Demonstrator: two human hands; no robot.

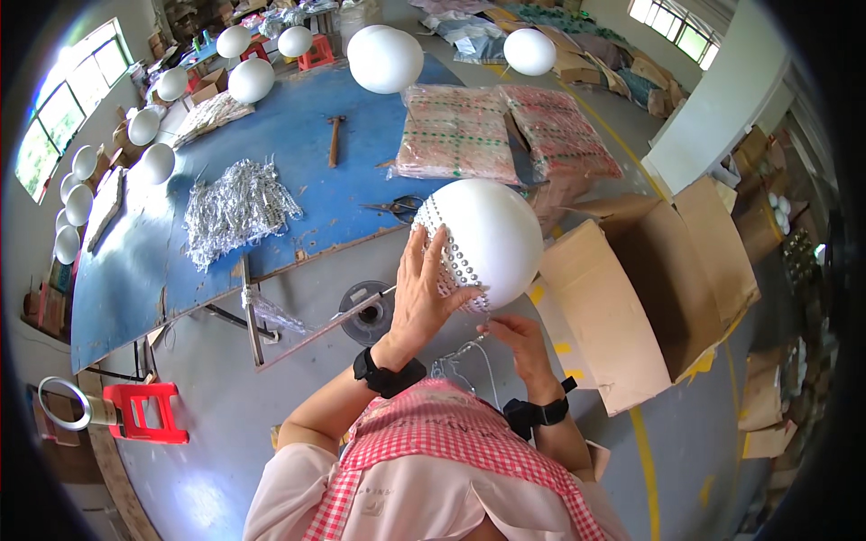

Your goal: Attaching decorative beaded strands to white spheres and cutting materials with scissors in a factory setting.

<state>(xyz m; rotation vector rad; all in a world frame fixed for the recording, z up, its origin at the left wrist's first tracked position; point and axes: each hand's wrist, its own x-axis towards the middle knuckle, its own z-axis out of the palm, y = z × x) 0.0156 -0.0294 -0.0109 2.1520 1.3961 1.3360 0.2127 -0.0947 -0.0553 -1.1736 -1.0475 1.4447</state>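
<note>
head view: left hand (424, 293) spread over beaded side of white ball (501, 239), thumb and fingers apart; right hand (523, 347) pinched on bead strand (488, 315) just below; ball between blue table (334, 203) and open carton (613, 311).

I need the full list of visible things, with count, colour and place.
studded ball: one, white with silver beads, at the hands
plain balls: many, white, mostly around the table
table: one, blue, ahead
hammer: one, brown handle, on table
scissors: one pair, dark, table's near edge
strand bundle: one, silver, on table, left
wrapped packs: two, red and green, by table's right end
nearest carton: one, brown, open, right
reel: one, black, on floor
stools: several, red, lower left and far back
windows: two, bright, upper left and right
pillar: one, white, upper right
apron: one, red-white check, worn
wristbands: two, black, on wrists
left hand: one, on studded ball
right hand: one, below it
</note>
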